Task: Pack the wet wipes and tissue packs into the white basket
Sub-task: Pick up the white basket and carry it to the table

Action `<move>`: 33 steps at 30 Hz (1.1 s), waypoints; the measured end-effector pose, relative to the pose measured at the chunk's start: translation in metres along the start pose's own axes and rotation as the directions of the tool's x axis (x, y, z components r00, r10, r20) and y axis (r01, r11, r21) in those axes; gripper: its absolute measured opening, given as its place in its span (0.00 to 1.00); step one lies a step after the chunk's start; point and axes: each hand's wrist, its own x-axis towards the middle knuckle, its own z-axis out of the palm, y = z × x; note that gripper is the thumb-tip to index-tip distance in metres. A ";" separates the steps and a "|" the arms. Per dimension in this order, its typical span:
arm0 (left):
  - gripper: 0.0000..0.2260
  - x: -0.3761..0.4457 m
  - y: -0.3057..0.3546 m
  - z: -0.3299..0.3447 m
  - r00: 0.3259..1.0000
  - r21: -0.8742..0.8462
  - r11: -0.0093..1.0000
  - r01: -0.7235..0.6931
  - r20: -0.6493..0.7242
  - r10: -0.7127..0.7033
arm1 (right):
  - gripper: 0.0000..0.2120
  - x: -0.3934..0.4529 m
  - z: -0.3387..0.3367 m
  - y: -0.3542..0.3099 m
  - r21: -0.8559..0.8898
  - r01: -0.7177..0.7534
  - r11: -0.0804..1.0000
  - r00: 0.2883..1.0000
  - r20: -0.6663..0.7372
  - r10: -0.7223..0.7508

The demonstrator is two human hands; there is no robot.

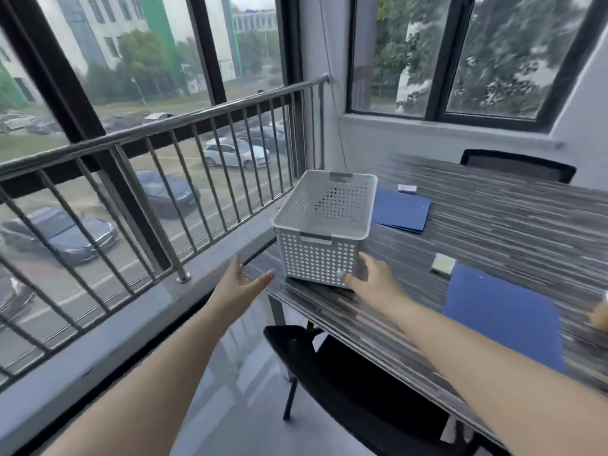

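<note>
Left hand (pixel 241 280) spread open in the air, touching nothing, just left of the table (pixel 493 225) corner. Right hand (pixel 368 278) wraps the near right corner of the empty white basket (pixel 324 222) standing there.

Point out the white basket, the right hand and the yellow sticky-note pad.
white basket (pixel 317 261): head view, on its perforated near wall.
right hand (pixel 371 279): head view, on the back of the hand, at the basket's near right corner.
yellow sticky-note pad (pixel 443 264): head view, on its top sheet.
</note>
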 end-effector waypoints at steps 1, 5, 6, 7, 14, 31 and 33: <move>0.44 0.017 0.001 0.001 1.000 0.020 1.000 -0.009 0.006 0.008 | 0.33 0.015 0.000 0.003 0.043 -0.039 0.998 0.999 -0.031 0.040; 0.42 0.072 0.012 0.006 1.000 0.090 0.996 -0.012 0.025 0.010 | 0.41 0.069 -0.003 0.017 0.116 -0.173 0.978 0.980 -0.083 0.183; 0.41 0.096 0.015 0.007 0.999 0.110 0.994 -0.004 0.034 0.000 | 0.42 0.091 0.000 0.020 0.148 -0.215 0.965 0.970 -0.086 0.229; 0.41 0.110 0.019 0.009 0.999 0.122 0.993 0.004 0.038 -0.009 | 0.42 0.103 -0.001 0.020 0.173 -0.252 0.952 0.958 -0.094 0.271; 0.40 0.215 0.026 0.019 0.991 0.077 0.995 0.058 0.118 -0.067 | 0.30 0.179 -0.008 0.022 0.298 -0.404 0.865 0.895 -0.067 0.441; 0.19 0.347 0.017 0.030 0.843 0.071 0.993 0.090 0.525 -0.114 | 0.23 0.180 0.036 -0.012 0.532 -0.502 0.682 0.682 -0.242 0.691; 0.16 0.345 0.017 0.028 0.829 0.024 0.992 0.128 0.547 -0.120 | 0.23 0.170 0.046 -0.015 0.566 -0.492 0.661 0.647 -0.271 0.713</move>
